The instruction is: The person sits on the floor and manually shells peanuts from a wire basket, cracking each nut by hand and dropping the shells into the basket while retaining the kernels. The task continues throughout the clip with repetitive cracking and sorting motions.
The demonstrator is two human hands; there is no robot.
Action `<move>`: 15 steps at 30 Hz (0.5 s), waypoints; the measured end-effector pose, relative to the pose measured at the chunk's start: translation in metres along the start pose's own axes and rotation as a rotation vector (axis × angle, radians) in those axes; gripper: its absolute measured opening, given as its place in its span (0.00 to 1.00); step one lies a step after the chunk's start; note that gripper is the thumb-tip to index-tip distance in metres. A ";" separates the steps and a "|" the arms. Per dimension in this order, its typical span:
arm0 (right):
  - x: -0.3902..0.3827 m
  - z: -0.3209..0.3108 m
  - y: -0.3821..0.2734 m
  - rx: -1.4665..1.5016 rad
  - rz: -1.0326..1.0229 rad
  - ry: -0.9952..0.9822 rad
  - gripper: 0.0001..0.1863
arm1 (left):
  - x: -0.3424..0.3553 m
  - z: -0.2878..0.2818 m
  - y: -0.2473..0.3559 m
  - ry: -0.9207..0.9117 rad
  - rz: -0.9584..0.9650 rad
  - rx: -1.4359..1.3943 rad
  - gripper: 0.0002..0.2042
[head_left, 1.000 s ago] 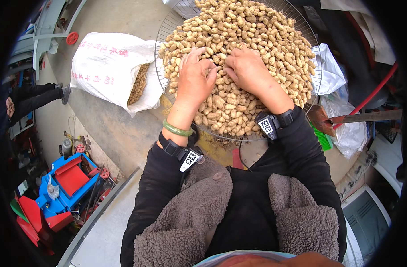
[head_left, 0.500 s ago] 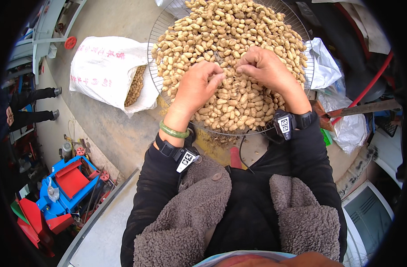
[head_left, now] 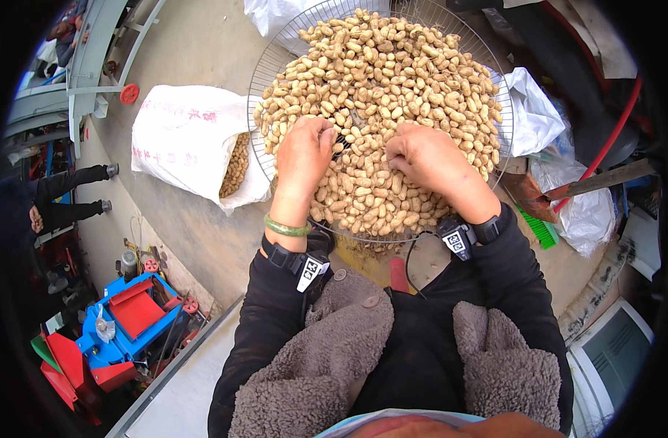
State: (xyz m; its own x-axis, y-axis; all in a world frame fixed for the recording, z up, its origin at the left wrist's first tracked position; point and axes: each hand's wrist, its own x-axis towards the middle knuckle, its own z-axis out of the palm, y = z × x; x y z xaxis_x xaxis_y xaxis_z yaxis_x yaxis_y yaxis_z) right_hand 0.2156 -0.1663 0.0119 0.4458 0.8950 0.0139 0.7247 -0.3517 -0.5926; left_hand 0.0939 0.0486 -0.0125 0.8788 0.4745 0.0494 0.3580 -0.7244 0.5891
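A round wire mesh tray [head_left: 264, 67] holds a heap of unshelled peanuts [head_left: 385, 80]. My left hand [head_left: 303, 152] rests on the near left part of the heap, fingers curled down into the nuts. My right hand [head_left: 426, 157] lies on the near right part, fingers bent and pinching among the peanuts. Whether either hand grips nuts is hidden under the fingers. A green bangle [head_left: 286, 228] and a black wrist strap sit on my left wrist; a black strap with a tag [head_left: 462, 237] is on my right wrist.
A white sack [head_left: 184, 139], open and showing peanuts, lies on the concrete to the left. White plastic bags [head_left: 535, 109] and a red hose [head_left: 615, 131] are at the right. A blue and red machine [head_left: 133, 317] stands lower left. Another person's legs [head_left: 71, 193] show at far left.
Both hands have raked back through the peanuts toward me. The right hand moved right then slightly back left; a bare patch of mesh shows between the hands.
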 end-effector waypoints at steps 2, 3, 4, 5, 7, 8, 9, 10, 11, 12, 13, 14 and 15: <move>0.000 -0.007 0.007 0.070 0.028 0.127 0.02 | 0.011 0.011 0.001 0.063 0.069 0.054 0.04; 0.002 -0.010 0.011 0.136 0.015 0.171 0.02 | 0.017 0.017 0.002 0.074 0.079 0.080 0.04; 0.004 -0.012 0.015 0.175 0.018 0.189 0.02 | 0.022 0.024 0.004 0.093 0.115 0.046 0.05; 0.004 -0.013 0.019 0.216 0.037 0.195 0.02 | 0.026 0.028 0.005 0.054 0.154 0.113 0.06; 0.003 -0.016 0.025 0.231 0.086 0.180 0.03 | 0.032 0.034 0.007 -0.017 0.149 0.257 0.06; 0.002 -0.017 0.027 0.212 0.077 0.204 0.03 | 0.034 0.036 0.008 -0.022 0.135 0.338 0.06; -0.001 -0.018 0.030 0.199 0.092 0.222 0.04 | 0.037 0.037 0.009 -0.010 0.145 0.409 0.07; -0.003 -0.019 0.032 0.186 0.110 0.239 0.04 | 0.040 0.037 0.009 -0.039 0.116 0.427 0.07; -0.004 -0.020 0.034 0.177 0.109 0.220 0.05 | 0.041 0.035 0.009 -0.051 0.104 0.433 0.07; -0.004 -0.020 0.035 0.177 0.103 0.230 0.05 | 0.043 0.035 0.009 -0.053 0.088 0.439 0.07; -0.005 -0.021 0.037 0.175 0.095 0.240 0.05 | 0.044 0.034 0.009 -0.063 0.083 0.454 0.05; -0.005 -0.021 0.037 0.174 0.085 0.249 0.06 | 0.045 0.033 0.009 -0.072 0.114 0.458 0.05; -0.006 -0.021 0.038 0.187 0.078 0.259 0.05 | 0.044 0.032 0.010 -0.080 0.143 0.462 0.05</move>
State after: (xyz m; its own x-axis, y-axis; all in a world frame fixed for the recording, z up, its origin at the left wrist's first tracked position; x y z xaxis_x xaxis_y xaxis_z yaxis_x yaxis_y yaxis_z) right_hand 0.2514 -0.1904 0.0067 0.6322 0.7595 0.1533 0.5848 -0.3380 -0.7374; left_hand 0.1458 0.0463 -0.0305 0.9445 0.3272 0.0309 0.3184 -0.9343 0.1601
